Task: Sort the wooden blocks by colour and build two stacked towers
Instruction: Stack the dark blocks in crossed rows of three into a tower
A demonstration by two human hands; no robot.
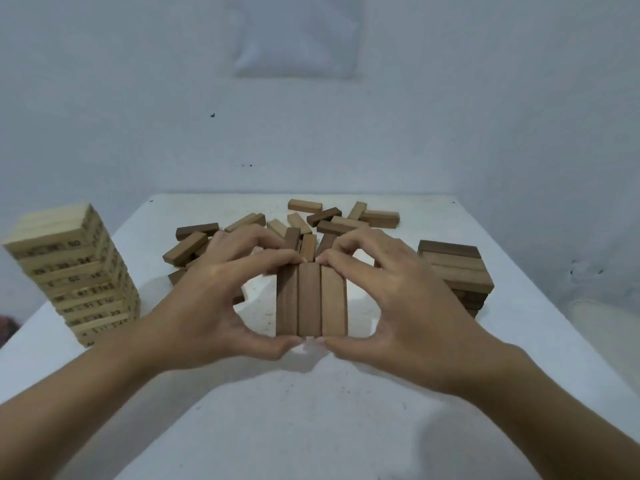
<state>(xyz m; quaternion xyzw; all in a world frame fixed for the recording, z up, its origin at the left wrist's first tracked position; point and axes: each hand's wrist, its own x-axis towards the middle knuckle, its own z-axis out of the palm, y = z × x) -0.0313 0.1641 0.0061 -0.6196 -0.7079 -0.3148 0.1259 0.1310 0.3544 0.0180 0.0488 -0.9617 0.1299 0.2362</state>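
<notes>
Hands [214, 292] [405, 296] pinch three smooth oblong wooden blocks [310, 299]

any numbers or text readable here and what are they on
"50" on a block near the top of the pale tower
"24" on a block lower down it
"23" near its base
Other numbers there are too blurred to read
The brown blocks show no print

Three brown blocks [311, 299] of smooth matt wood with visible grain, pale tower [74, 271] of light unvarnished wood with printed numbers, worktop [311, 393] white, matt, speckled, wall [138, 98] matt painted
</notes>
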